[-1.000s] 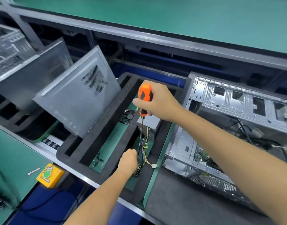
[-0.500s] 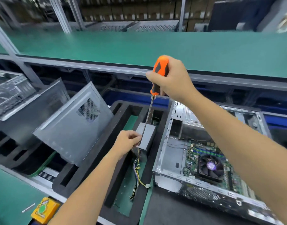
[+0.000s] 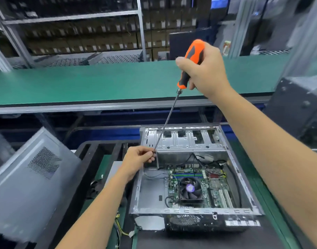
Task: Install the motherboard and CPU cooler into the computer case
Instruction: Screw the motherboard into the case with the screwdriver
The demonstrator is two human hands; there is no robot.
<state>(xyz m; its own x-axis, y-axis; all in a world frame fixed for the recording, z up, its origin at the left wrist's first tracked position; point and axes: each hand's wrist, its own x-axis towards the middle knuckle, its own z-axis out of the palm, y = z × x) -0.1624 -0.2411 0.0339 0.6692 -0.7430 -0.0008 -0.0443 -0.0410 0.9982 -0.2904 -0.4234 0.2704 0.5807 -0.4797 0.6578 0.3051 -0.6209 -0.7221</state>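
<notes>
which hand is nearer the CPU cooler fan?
Left. The left hand pinches the screwdriver tip just up-left of the CPU cooler fan; the right hand grips the handle far above.

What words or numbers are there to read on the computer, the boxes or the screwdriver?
None can be read.
White stickers on the front of the computer case: print too blurred.
Purple sticker on the cooler fan: too small.
Labels on the cardboard boxes on the back shelves: too blurred.
Orange screwdriver gripped by the right hand: no writing shows.

Right hand raised far and high, fingers curled in a grip. Left hand lower, nearer, fingertips pinched together; both forearms extended.
</notes>
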